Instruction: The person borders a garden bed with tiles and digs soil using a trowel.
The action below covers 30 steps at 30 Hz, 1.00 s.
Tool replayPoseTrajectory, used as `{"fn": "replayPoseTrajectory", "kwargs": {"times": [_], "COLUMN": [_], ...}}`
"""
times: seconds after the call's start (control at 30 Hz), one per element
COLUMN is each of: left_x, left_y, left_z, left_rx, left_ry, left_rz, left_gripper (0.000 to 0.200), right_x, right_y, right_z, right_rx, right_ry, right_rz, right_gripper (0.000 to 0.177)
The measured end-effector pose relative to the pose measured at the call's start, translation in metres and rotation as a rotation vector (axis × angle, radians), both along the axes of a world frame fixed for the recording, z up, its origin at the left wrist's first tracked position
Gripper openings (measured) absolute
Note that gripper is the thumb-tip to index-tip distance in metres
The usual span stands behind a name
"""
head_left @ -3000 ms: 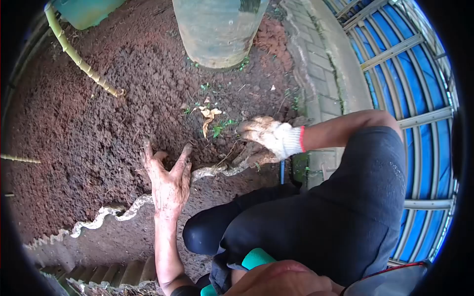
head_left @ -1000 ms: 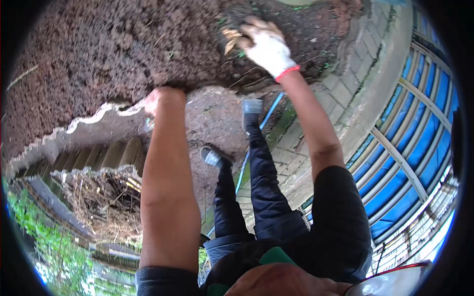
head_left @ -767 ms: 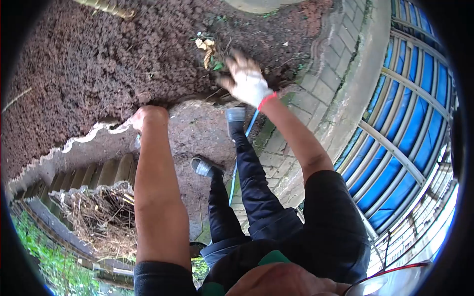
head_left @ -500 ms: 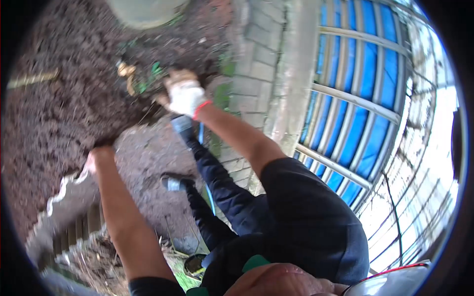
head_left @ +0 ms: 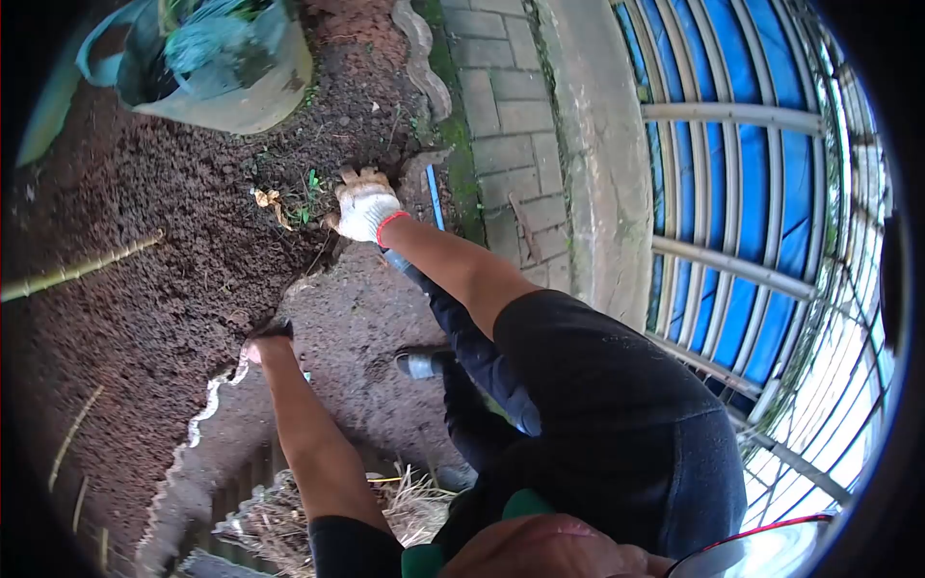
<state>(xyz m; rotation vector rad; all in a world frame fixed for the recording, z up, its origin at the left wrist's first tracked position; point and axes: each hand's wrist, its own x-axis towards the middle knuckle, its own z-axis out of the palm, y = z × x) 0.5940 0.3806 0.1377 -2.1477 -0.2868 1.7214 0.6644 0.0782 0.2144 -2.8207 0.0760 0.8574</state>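
My right hand, in a dirty white glove with a red cuff, lies on the brown soil bed, its fingers spread beside small green weeds and a dry yellow leaf. Only the heel of my bare left hand shows. It presses into the rim of the soil where the white scalloped edging runs, and its fingers are hidden in the earth. My dark trouser legs and a grey shoe stand on the lower dirt ground.
A grey pot with a green plant stands on the soil at the far left. A bamboo stick lies across the bed. A blue pipe, brick paving and a blue railing lie right. Dry straw is piled below.
The view has swung and the pot has come into sight. My gloved right hand stays on the soil by the weeds, my left hand stays at the soil rim. I went from crouching to standing.
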Motion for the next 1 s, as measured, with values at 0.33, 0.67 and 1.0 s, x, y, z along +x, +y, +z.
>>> {"fn": "replayPoseTrajectory", "kwargs": {"times": [0.33, 0.67, 1.0], "left_x": [0.02, 0.056, 0.03], "left_y": [-0.054, -0.133, -0.094], "left_z": [0.01, -0.015, -0.059], "left_rx": [-0.014, -0.037, 0.232], "left_ry": [0.055, 0.238, 0.929], "left_rz": [-0.145, -0.323, -0.163], "left_gripper": [0.039, 0.038, 0.039], "right_x": [0.002, -0.005, 0.028], "right_y": [-0.01, -0.017, -0.029], "right_z": [0.005, 0.001, -0.064], "right_rx": [0.028, 0.171, 0.199], "right_ry": [0.055, -0.031, -0.983], "right_rz": [0.007, -0.074, -0.188], "right_gripper": [0.064, 0.063, 0.02]}}
